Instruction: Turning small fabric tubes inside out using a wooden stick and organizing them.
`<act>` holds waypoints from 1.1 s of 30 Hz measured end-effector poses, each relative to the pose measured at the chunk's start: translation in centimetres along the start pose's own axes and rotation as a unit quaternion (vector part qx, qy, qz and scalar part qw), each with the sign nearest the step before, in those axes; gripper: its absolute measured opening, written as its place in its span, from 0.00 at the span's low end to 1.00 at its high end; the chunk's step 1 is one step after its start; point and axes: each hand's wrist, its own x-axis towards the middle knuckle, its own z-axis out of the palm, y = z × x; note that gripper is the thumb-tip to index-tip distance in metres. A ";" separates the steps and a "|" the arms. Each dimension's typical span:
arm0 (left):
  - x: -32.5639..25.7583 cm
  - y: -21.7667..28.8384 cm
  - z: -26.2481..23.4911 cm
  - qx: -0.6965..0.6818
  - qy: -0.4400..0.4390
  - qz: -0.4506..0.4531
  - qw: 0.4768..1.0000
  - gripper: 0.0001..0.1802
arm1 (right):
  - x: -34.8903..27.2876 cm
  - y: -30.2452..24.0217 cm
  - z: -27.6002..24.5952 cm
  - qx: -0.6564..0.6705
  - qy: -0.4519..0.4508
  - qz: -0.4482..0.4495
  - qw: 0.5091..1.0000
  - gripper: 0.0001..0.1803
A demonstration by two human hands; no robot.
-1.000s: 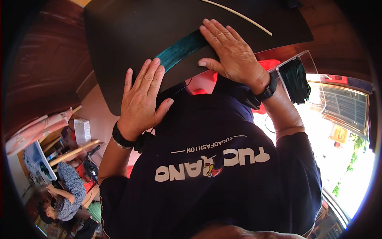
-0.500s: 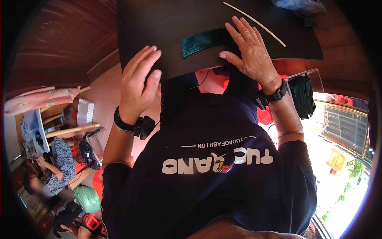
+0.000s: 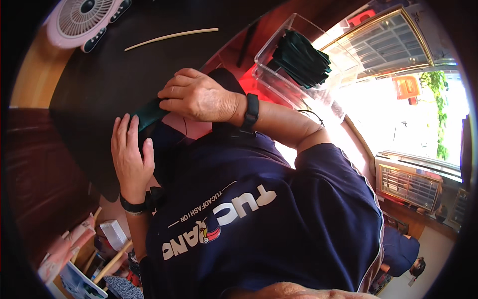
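A dark green velvety fabric strip lies by the near edge of a black tabletop, partly hidden under my hands. My right hand has its fingers bent down and closed on the strip's right end. Flat and stretched out, my left hand rests at the strip's left end, fingertips touching it. Farther back on the table lies a thin, pale, slightly curved stick, apart from both hands.
A pink fan stands at the far left. To the right, a clear plastic bin holds a stack of dark green fabric pieces. Framed panels lean near the bright doorway. Another person is at the lower right.
My view has turned to the right. My right hand has gone from spread open to closed on the strip's end, and my left hand has come to the strip's other end.
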 end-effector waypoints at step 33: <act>4.9 1.4 -0.4 -0.341 -0.070 -0.031 0.937 0.10 | -15.1 18.3 -23.9 0.233 0.016 0.547 0.804 0.08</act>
